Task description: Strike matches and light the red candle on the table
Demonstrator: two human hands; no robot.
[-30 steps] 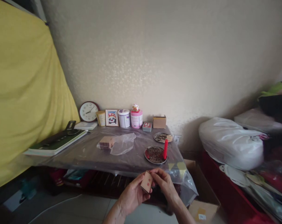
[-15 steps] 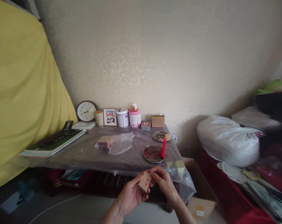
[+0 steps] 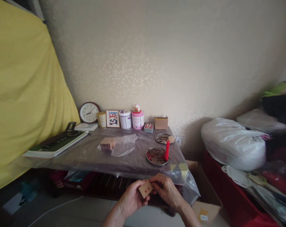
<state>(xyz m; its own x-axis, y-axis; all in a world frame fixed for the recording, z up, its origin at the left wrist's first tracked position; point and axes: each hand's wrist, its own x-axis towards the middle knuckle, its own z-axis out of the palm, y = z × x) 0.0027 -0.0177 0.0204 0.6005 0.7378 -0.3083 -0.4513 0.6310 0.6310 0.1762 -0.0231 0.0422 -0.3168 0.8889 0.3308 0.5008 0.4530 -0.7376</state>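
Note:
My left hand [image 3: 133,197] is closed around a small tan matchbox [image 3: 145,189] with red print on its face. Thumb and fingers hold it by its sides, tilted, in front of the table edge. Against the box's upper right end, the fingers of my right hand [image 3: 165,189] are pinched together. Whatever lies between those fingertips is hidden. Beyond the hands a red candle [image 3: 167,150] stands upright on a round metal plate [image 3: 149,160] covered in dark bits. Behind it, a second plate [image 3: 157,139] bears a heap of matchsticks [image 3: 170,139].
A plastic-covered table [image 3: 91,160] carries a brown packet of boxes [image 3: 106,143], a clear plastic bag [image 3: 125,145] and a green book [image 3: 60,142]. Along the wall stand a clock [image 3: 89,112], a picture frame [image 3: 113,119], tins [image 3: 138,121] and a cardboard box [image 3: 161,123]. White bags [image 3: 232,142] lie right.
The matchbox has turned to a flatter slant, and both hands have dropped slightly. Match heads that showed at the box's upper end are now out of sight. The view has shifted slightly.

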